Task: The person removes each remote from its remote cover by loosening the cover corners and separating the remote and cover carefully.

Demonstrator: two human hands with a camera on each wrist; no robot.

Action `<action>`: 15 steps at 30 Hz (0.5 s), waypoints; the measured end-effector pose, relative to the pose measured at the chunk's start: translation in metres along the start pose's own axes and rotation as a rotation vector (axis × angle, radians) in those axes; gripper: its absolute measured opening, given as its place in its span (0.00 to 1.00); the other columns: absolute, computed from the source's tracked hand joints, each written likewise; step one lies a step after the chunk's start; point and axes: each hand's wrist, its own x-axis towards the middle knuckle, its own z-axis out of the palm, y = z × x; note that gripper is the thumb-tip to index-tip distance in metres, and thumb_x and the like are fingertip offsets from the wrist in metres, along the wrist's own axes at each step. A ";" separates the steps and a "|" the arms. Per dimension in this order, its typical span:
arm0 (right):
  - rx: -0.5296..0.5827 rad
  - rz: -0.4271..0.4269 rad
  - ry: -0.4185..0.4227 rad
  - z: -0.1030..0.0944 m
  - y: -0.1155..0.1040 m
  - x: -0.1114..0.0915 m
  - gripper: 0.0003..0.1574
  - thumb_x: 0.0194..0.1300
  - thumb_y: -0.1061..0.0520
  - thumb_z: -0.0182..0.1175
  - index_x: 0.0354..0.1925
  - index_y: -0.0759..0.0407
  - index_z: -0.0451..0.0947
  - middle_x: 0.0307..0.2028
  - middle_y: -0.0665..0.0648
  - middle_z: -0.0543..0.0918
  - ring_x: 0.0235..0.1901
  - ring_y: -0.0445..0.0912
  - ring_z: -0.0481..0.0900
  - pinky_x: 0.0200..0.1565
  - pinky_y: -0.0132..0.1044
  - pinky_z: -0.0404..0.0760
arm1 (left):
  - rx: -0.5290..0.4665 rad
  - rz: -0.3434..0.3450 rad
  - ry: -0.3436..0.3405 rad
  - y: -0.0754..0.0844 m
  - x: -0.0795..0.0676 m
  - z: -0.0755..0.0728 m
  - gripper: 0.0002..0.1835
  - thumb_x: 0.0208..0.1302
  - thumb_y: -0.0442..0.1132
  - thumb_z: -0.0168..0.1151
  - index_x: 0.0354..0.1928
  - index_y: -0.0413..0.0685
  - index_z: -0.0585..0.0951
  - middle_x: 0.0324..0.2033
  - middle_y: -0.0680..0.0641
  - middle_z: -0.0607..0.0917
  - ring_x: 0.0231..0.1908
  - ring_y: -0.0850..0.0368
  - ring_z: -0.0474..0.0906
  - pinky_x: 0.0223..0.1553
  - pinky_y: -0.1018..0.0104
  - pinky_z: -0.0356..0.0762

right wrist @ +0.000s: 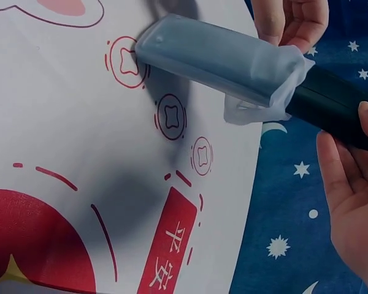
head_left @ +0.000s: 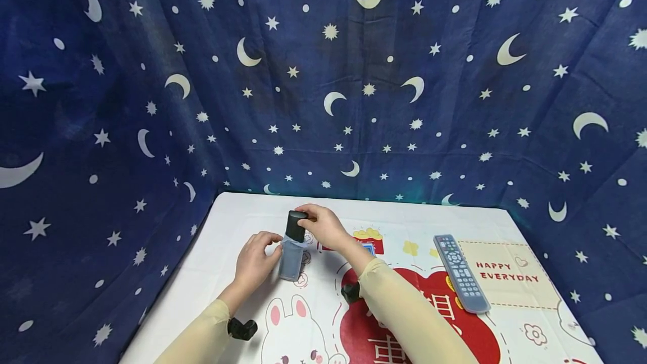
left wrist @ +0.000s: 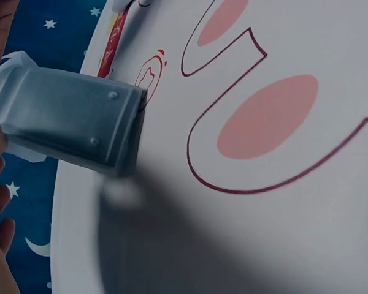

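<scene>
A black remote control (head_left: 296, 226) stands partly inside a translucent silicone cover (head_left: 291, 261), its bare end sticking out at the top. The right hand (head_left: 326, 228) pinches that bare end (right wrist: 328, 104) between thumb and fingers. At the cover's mouth, the left hand (head_left: 256, 258) holds the rim with thumb and fingertips. The right wrist view shows the rim (right wrist: 288, 86) loose and folded outward around the remote. The lower part of the cover (left wrist: 73, 116) looks flat in the left wrist view, with two small bumps. Any buttons on this remote are hidden.
A second remote control (head_left: 461, 273) in a bluish translucent cover lies at the right, on the printed white tablecloth (head_left: 253, 212). A small blue-edged item (head_left: 369, 248) shows partly behind the right forearm. A dark blue star-patterned curtain (head_left: 323, 100) encloses the back and sides.
</scene>
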 end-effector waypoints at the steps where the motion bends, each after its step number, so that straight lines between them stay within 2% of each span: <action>1: 0.008 -0.003 -0.007 -0.001 0.001 0.000 0.19 0.73 0.59 0.63 0.61 0.53 0.81 0.50 0.54 0.86 0.46 0.45 0.83 0.51 0.42 0.83 | 0.002 0.001 0.003 0.000 -0.001 0.000 0.10 0.61 0.38 0.73 0.45 0.55 0.87 0.42 0.55 0.86 0.43 0.55 0.79 0.42 0.55 0.78; 6: 0.038 -0.010 -0.031 -0.003 0.004 0.000 0.18 0.73 0.59 0.63 0.60 0.54 0.81 0.50 0.54 0.85 0.47 0.45 0.83 0.52 0.42 0.83 | 0.003 -0.018 0.019 0.002 -0.003 0.000 0.08 0.63 0.39 0.73 0.43 0.56 0.86 0.37 0.56 0.85 0.40 0.57 0.80 0.39 0.56 0.79; 15: 0.075 -0.010 -0.028 0.000 -0.001 0.000 0.21 0.68 0.59 0.68 0.59 0.57 0.82 0.47 0.54 0.86 0.44 0.44 0.83 0.48 0.38 0.84 | 0.026 -0.001 0.050 0.003 -0.003 0.004 0.07 0.63 0.37 0.70 0.42 0.55 0.88 0.34 0.56 0.87 0.37 0.59 0.82 0.35 0.57 0.80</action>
